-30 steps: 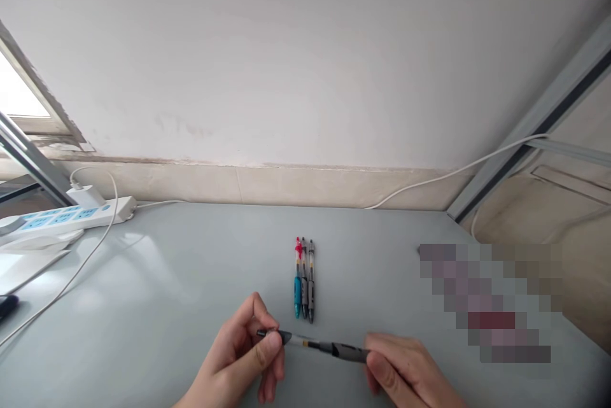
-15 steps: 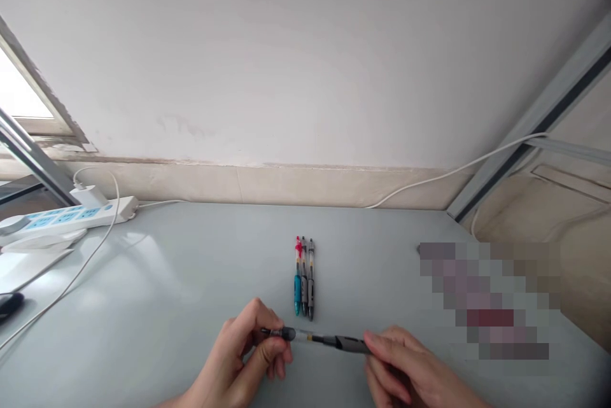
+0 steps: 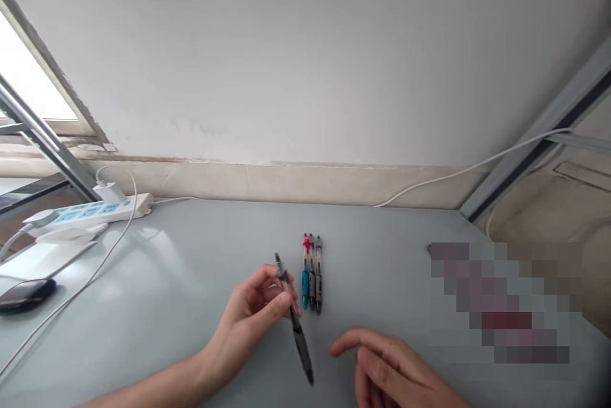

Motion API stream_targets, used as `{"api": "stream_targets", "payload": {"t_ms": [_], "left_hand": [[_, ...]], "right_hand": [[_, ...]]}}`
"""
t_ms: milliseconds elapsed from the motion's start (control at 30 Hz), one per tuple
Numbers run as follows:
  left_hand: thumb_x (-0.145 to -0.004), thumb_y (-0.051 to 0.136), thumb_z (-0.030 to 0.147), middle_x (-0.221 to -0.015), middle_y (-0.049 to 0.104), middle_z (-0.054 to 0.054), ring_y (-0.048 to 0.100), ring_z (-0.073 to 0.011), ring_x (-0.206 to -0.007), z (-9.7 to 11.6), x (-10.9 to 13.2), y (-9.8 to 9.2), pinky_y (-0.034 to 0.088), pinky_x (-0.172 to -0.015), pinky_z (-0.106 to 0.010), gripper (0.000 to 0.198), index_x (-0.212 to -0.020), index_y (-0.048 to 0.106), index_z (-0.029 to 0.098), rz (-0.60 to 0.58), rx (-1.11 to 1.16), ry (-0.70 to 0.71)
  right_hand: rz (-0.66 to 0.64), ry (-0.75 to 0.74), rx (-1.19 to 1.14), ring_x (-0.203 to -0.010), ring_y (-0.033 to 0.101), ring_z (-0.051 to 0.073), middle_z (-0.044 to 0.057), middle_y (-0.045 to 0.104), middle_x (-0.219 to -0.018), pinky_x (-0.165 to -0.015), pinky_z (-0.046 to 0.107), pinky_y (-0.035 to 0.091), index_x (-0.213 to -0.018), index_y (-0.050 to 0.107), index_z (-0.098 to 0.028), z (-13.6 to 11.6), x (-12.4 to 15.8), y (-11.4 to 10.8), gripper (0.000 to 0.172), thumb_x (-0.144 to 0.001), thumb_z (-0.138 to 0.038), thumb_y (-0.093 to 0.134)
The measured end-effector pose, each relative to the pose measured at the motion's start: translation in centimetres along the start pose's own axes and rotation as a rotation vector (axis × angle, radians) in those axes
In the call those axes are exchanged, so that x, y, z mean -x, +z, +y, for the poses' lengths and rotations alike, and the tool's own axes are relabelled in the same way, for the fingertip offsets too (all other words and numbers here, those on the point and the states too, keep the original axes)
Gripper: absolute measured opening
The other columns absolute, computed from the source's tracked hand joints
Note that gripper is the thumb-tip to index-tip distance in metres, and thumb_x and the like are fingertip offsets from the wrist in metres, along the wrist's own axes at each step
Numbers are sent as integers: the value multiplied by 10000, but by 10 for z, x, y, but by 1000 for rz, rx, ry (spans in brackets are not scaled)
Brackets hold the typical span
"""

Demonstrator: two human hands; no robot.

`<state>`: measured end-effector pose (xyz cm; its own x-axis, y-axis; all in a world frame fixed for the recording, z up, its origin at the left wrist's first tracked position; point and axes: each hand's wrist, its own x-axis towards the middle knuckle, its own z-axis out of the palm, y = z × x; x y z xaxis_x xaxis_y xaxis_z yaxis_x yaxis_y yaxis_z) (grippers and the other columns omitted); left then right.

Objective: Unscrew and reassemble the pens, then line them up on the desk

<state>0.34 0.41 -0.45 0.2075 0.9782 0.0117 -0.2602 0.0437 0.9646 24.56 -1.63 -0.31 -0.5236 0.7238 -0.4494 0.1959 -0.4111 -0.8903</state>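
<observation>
— What are the hands doing?

— The left hand (image 3: 255, 309) pinches a black pen (image 3: 294, 319) between thumb and fingertips, gripping it on the clear upper part of the barrel. The pen slants down, its clip end up and away, its dark grip and tip low and near, just above the counter (image 3: 191, 281). The right hand (image 3: 382, 363) holds nothing; it hovers palm down with fingers loosely spread, near the pen's tip but apart from it.

— Where does that pen sit against the others?

— Just left of a row of three pens (image 3: 312, 273) lying side by side on the counter, touching one another. The leftmost has a red clip and a teal grip; the other two have grey grips. The left hand's fingertips come close to the teal one; I cannot tell whether they touch it.

— Any writing to read?

— None legible. The pens are too small to show a brand, and a patch at the right of the counter is blurred out.

— Anything else?

— Far left, a white power strip (image 3: 90, 214) with blue sockets carries a white plug (image 3: 111, 192), and its white cable (image 3: 71, 296) trails over the counter. A dark object (image 3: 26, 295) lies at the left edge. Another white cord (image 3: 468, 169) runs along the wall.
</observation>
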Motion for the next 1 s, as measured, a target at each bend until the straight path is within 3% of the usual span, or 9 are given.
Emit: {"api": "stream_targets", "payload": {"t_ms": [200,400,567,767,933,1000], "left_hand": [[-904,695,353,-833,563,25,627,-134,-643,-1,-2,2,517,-610,-280,537,-1375,443,298,-16,-56,24],[-859,745,357,-786,544,38,656,-143,-648,0,-3,3,519,-585,-258,405,-1191,537,254,12,-55,-15],[-870,734,361,-815,559,35,644,-125,-658,-1,-4,2,501,-598,-238,461,-1261,509,266,25,-47,-22],[-823,781,362,-788,552,39,660,-152,-655,-2,-5,1,500,-580,-253,435,-1171,543,253,61,-9,-44],[-866,740,350,-833,574,27,657,-150,-675,-1,-4,0,498,-609,-266,563,-1352,460,302,52,-5,-11],[-856,749,351,-812,571,28,654,-152,-664,-2,-4,0,502,-603,-269,550,-1333,481,287,50,-10,-16]], "right_hand": [[-41,-43,52,-434,427,95,-37,574,-570,-423,194,352,-1050,626,-170,1,-3,-3,573,-875,-699,491],[-20,-47,56,-463,436,100,-36,558,-585,-437,193,353,-1030,620,-162,-3,-1,1,583,-867,-708,496],[-19,-62,68,-491,449,111,-30,564,-593,-449,196,350,-1023,626,-168,0,0,0,594,-848,-725,517],[1,-46,44,-496,434,113,-33,553,-591,-465,211,333,-1019,639,-176,-2,-2,0,643,-809,-773,527],[7,-39,54,-503,427,114,-31,552,-597,-481,219,333,-1005,642,-179,-3,0,1,636,-807,-772,531],[-9,-30,54,-502,428,116,-34,548,-587,-482,220,331,-1003,646,-182,-2,0,0,642,-793,-779,539]]}}
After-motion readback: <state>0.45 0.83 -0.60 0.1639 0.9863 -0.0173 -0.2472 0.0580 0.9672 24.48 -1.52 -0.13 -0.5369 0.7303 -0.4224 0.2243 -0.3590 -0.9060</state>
